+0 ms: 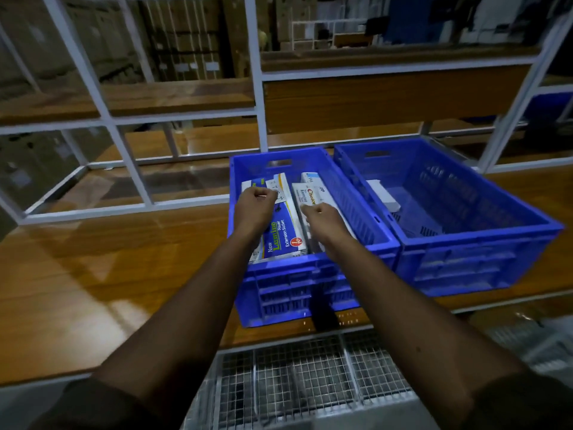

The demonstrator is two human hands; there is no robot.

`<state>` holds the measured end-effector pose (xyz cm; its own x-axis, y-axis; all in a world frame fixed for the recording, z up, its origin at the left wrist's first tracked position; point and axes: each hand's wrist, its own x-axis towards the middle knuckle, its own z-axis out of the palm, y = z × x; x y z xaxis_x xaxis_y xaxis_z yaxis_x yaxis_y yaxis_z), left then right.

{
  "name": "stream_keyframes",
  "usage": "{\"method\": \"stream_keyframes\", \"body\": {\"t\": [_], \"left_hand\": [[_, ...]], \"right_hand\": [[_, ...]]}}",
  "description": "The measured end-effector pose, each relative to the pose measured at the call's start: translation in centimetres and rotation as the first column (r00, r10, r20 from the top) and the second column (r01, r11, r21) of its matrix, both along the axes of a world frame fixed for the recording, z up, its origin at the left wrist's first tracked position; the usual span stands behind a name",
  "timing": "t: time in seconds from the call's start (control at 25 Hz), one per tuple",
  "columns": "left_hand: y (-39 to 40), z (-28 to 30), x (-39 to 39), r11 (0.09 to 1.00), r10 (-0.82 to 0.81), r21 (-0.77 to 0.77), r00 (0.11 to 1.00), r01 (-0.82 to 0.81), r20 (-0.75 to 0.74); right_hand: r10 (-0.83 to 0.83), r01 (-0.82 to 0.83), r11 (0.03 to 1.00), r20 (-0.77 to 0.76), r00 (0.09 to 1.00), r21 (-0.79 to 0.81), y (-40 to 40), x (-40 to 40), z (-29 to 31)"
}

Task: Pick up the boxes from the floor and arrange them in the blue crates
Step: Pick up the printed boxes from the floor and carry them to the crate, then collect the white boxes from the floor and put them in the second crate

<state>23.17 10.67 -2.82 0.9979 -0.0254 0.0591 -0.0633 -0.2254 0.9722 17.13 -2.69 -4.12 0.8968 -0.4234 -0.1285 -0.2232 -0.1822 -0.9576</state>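
Two blue crates stand side by side on a wooden shelf. The left crate holds several boxes. A blue and white Lumino extension-socket box leans at its left side. My left hand curls its fingers over that box's upper left edge. A white Choice box lies beside it. My right hand curls over this box, thumb at its left edge. The right crate holds one white box against its left wall.
White metal rack posts rise behind the crates, with wooden shelf boards to the left and above. Below the shelf edge sits a wire mesh panel. Stacked cartons show dimly in the background.
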Motion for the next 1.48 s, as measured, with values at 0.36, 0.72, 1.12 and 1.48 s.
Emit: {"method": "stream_keyframes", "body": {"t": [0.36, 0.72, 1.12, 1.48], "left_hand": [[-5.3, 0.3, -2.2, 0.874, -0.427, 0.271, 0.904, 0.403, 0.030], [-10.8, -0.7, -12.3, 0.704, -0.698, 0.355, 0.692, 0.615, 0.184], [-12.6, -9.8, -32.5, 0.219, -0.970, 0.408, 0.243, 0.886, -0.008], [-6.9, -14.3, -55.8, -0.345, -0.932, 0.328, -0.279, 0.880, -0.231]], "right_hand": [[-0.281, 0.294, 0.904, 0.087, 0.956, -0.310, -0.1, -4.6, 1.7], [-0.648, 0.675, 0.651, 0.208, 0.733, -0.349, -1.7, -16.8, -1.6], [-0.946, 0.921, 0.323, -0.072, 0.315, -0.220, 1.3, -39.7, -8.9], [-0.976, 0.993, -0.016, -0.213, -0.040, -0.114, 13.1, -62.8, -14.9]]}}
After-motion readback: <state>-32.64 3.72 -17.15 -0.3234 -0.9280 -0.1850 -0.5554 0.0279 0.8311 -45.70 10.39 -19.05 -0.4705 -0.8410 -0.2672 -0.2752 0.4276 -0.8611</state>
